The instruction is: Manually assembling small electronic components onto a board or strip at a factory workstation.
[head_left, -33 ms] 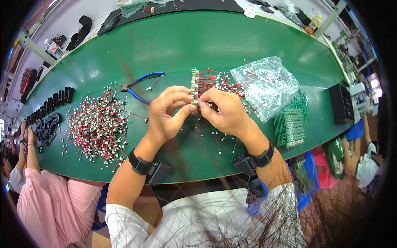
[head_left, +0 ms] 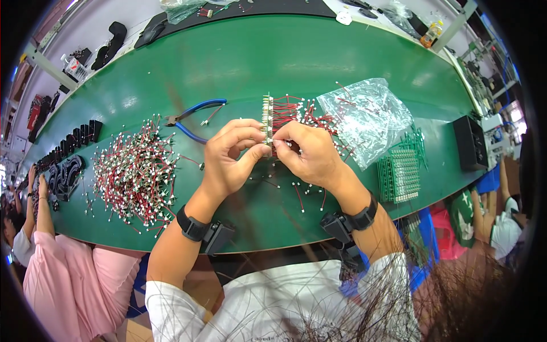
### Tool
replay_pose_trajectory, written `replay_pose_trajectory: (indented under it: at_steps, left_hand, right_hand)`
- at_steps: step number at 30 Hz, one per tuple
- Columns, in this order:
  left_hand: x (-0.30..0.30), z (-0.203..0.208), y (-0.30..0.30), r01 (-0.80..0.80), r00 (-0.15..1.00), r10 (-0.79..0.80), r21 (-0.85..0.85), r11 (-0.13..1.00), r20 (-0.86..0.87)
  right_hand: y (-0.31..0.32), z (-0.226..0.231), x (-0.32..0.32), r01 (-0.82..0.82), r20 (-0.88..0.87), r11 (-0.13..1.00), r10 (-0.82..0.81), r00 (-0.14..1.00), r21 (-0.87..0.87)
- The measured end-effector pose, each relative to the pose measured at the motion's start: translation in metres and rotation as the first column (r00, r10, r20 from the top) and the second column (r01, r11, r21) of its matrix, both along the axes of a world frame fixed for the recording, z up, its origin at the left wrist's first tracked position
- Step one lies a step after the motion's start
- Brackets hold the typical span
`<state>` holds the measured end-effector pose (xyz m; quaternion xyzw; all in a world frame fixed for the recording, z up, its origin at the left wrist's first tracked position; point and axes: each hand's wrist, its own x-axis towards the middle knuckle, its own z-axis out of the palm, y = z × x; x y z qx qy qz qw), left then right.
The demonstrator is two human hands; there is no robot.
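Observation:
A narrow circuit board strip [head_left: 266, 111] stands in front of me at the middle of the green table, with red wire leads [head_left: 286, 114] fanning out from its right side. My left hand [head_left: 231, 157] is closed on the strip's near end, thumb and fingertips pinching it. Close against the right side of that end, my right hand [head_left: 310, 151] is closed too, thumb and forefinger pressed together. Its fingertips hide whatever small piece they pinch. Blue-handled cutting pliers [head_left: 199, 106] lie just beyond my left hand. Several loose leads [head_left: 299, 196] are scattered nearer me, below my right hand.
A big heap of red-wired connectors [head_left: 137, 176] covers the table's left part. On the right lie a clear plastic bag [head_left: 370, 119], a stack of green circuit boards [head_left: 401, 176] and a black box [head_left: 470, 142]. Another person's arms [head_left: 43, 205] reach black parts [head_left: 71, 139] at far left.

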<state>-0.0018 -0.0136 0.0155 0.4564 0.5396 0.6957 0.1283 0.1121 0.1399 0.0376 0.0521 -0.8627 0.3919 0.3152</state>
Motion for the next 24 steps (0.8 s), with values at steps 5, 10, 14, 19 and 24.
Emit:
replay_pose_trajectory:
  at_steps: [5,10,14,19,24]
  left_hand:
    - [-0.0006,0.0028,-0.0018,0.001,1.0,-0.001,-0.008,1.0,0.012]
    - [0.0005,0.0016,-0.0009,0.0,0.999,-0.001,0.012,1.0,0.036]
    - [0.0002,0.0007,-0.0015,-0.026,1.0,0.025,0.002,1.0,0.013]
    - [-0.0003,-0.0004,0.0007,-0.032,0.999,0.032,0.004,0.999,0.023]
    - [-0.0021,-0.0022,0.0017,-0.063,0.998,0.063,0.018,0.998,-0.013]
  right_hand:
    - [-0.0011,0.0029,0.001,-0.012,0.012,1.0,0.012,1.0,-0.011]
    - [-0.0033,0.0019,0.0006,-0.013,0.013,0.999,0.014,1.0,-0.034]
    - [-0.0056,0.0005,-0.0009,-0.008,-0.022,1.0,0.008,1.0,-0.021]
    - [-0.0064,-0.0021,-0.0024,0.003,-0.014,1.0,-0.003,1.0,-0.025]
    - [-0.0003,-0.0034,-0.0046,0.027,0.0,1.0,-0.027,1.0,0.01]
